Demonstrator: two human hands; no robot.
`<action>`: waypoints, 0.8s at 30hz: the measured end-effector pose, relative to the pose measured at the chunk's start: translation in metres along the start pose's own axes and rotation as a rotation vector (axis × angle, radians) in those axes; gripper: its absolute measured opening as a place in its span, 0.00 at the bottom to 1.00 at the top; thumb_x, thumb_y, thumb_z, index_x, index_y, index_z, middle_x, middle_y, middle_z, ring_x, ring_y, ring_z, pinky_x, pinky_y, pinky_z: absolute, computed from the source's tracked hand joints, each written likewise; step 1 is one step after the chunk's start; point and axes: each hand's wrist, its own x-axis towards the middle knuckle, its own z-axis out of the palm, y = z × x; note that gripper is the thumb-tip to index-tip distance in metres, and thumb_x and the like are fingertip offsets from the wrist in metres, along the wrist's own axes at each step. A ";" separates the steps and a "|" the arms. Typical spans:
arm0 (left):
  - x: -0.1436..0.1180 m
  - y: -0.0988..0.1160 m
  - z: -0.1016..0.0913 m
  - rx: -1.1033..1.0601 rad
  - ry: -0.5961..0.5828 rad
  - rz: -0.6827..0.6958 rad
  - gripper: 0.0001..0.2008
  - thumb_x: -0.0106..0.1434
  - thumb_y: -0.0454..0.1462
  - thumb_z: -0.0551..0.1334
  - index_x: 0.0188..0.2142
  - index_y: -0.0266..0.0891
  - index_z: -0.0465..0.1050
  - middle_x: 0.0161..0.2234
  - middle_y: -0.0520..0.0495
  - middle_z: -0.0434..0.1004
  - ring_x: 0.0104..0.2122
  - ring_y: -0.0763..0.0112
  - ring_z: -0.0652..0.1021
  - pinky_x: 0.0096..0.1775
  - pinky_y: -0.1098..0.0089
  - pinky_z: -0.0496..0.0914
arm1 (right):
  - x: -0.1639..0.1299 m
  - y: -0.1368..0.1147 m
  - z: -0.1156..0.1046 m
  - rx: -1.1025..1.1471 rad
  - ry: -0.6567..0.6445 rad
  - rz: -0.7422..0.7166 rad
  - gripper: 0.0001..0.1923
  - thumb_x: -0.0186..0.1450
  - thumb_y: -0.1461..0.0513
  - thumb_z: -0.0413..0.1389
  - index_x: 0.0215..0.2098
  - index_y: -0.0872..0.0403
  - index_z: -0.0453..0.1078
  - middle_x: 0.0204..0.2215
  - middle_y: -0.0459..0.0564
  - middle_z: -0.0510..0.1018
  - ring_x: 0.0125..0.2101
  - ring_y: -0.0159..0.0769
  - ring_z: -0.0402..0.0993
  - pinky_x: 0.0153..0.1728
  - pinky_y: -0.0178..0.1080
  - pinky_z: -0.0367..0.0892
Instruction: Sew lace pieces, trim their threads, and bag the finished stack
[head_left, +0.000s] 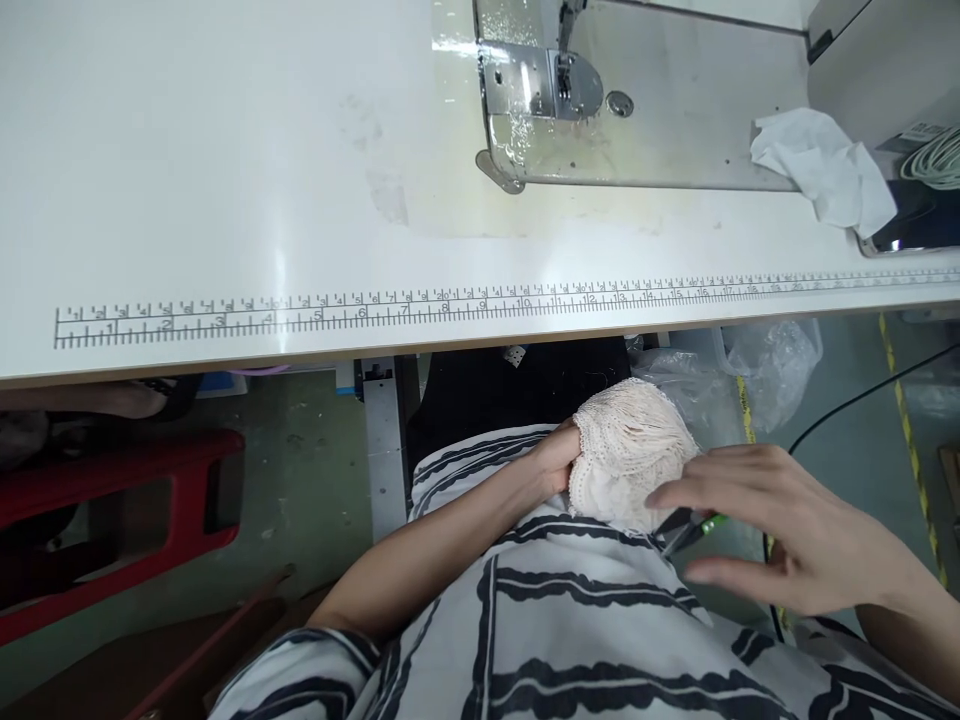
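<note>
Below the white table (225,200), lace bundle (630,450) in left hand (555,460) grip, right hand (772,520) alongside.

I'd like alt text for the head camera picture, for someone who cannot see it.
Seen from above, a person's left hand is tucked into a bundle of cream lace fabric in their lap, while the right hand holds small green-handled snips against it. Beyond lies a white sewing table with a printed ruler and a sewing machine.

Left hand (553,462) clenched, right hand (780,525) pinching.
</note>
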 end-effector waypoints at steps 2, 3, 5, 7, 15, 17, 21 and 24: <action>0.001 0.001 0.002 0.006 -0.015 -0.013 0.08 0.54 0.27 0.67 0.35 0.35 0.77 0.36 0.42 0.82 0.40 0.60 0.80 0.48 0.63 0.73 | 0.000 0.003 -0.002 -0.242 0.156 -0.003 0.09 0.70 0.61 0.54 0.48 0.54 0.67 0.30 0.46 0.76 0.28 0.30 0.71 0.28 0.34 0.61; 0.001 0.001 0.003 0.007 -0.047 -0.028 0.07 0.56 0.29 0.66 0.36 0.34 0.78 0.38 0.41 0.82 0.41 0.59 0.80 0.48 0.62 0.73 | 0.000 0.006 -0.002 -0.406 0.227 -0.017 0.09 0.69 0.63 0.54 0.47 0.55 0.68 0.28 0.46 0.76 0.27 0.30 0.70 0.28 0.34 0.61; 0.000 0.003 0.006 -0.001 -0.194 -0.087 0.09 0.60 0.34 0.65 0.40 0.32 0.78 0.43 0.38 0.81 0.44 0.56 0.80 0.49 0.60 0.73 | -0.001 0.012 0.002 -0.668 0.289 -0.057 0.11 0.67 0.67 0.56 0.48 0.55 0.69 0.26 0.44 0.75 0.25 0.29 0.69 0.26 0.35 0.59; -0.001 0.005 0.007 -0.017 -0.385 -0.139 0.14 0.63 0.39 0.63 0.44 0.31 0.78 0.47 0.36 0.79 0.48 0.56 0.78 0.51 0.60 0.73 | -0.001 0.017 0.008 -0.743 0.279 -0.094 0.15 0.66 0.69 0.57 0.51 0.56 0.69 0.25 0.43 0.75 0.24 0.28 0.69 0.25 0.35 0.57; 0.003 -0.001 0.001 0.019 -0.163 -0.079 0.06 0.59 0.32 0.65 0.36 0.33 0.79 0.39 0.38 0.82 0.40 0.58 0.80 0.46 0.62 0.75 | 0.001 0.019 0.021 -0.733 0.246 -0.093 0.18 0.65 0.73 0.56 0.53 0.57 0.67 0.25 0.41 0.73 0.25 0.28 0.69 0.24 0.35 0.57; 0.003 -0.002 0.001 0.019 -0.146 -0.081 0.06 0.58 0.31 0.64 0.36 0.33 0.78 0.37 0.39 0.82 0.38 0.60 0.80 0.45 0.63 0.75 | 0.003 0.020 0.022 -0.747 0.245 -0.098 0.18 0.65 0.72 0.57 0.52 0.58 0.68 0.25 0.41 0.72 0.25 0.28 0.68 0.24 0.35 0.57; 0.003 -0.003 -0.001 0.007 -0.093 -0.049 0.07 0.57 0.28 0.64 0.36 0.34 0.78 0.34 0.42 0.82 0.36 0.61 0.80 0.44 0.64 0.74 | 0.003 0.022 0.021 -0.733 0.252 -0.109 0.17 0.65 0.73 0.57 0.52 0.58 0.68 0.23 0.41 0.71 0.24 0.28 0.67 0.25 0.35 0.58; 0.009 -0.006 -0.005 -0.015 -0.080 -0.010 0.08 0.55 0.29 0.68 0.36 0.35 0.77 0.34 0.42 0.81 0.37 0.61 0.80 0.44 0.64 0.74 | 0.002 0.022 0.020 -0.689 0.273 -0.109 0.18 0.65 0.73 0.56 0.53 0.56 0.68 0.23 0.40 0.72 0.23 0.28 0.66 0.26 0.35 0.58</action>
